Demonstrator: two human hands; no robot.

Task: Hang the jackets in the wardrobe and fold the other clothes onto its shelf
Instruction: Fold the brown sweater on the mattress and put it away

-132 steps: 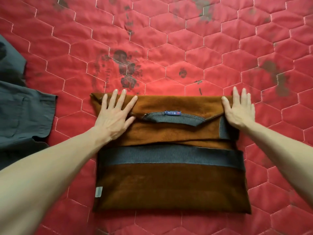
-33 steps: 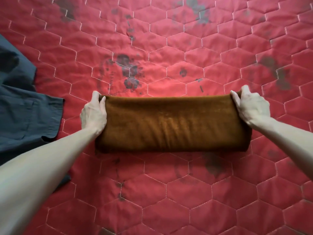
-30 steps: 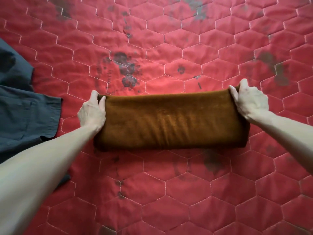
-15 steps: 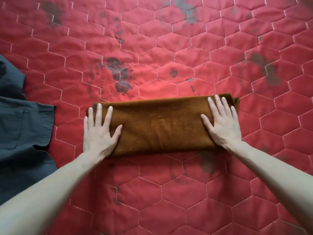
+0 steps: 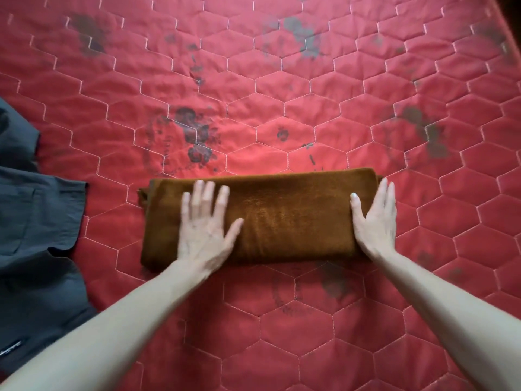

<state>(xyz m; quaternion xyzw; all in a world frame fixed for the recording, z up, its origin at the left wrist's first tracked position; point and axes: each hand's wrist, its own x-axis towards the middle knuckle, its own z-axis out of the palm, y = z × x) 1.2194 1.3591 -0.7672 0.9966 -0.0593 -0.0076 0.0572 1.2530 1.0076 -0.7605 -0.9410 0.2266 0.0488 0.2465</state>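
A brown sweater [image 5: 290,215] lies folded into a long flat band on the red quilted bed cover [image 5: 282,94]. My left hand [image 5: 205,230] rests flat on its left part, fingers spread, slightly blurred. At the band's right end my right hand [image 5: 373,221] presses down, fingers together and pointing away from me. Neither hand grips the cloth. No wardrobe shows in this view.
A dark grey garment [image 5: 33,249] lies spread out at the left edge of the bed, a hand's width from the sweater. The red cover has dark stains [image 5: 197,136] behind the sweater. The bed's edge shows at the top right corner [image 5: 507,29].
The sweater was folded in half away from me, into a narrow band. Both hands let go of its ends and went flat on top; the left hand has since slid rightward.
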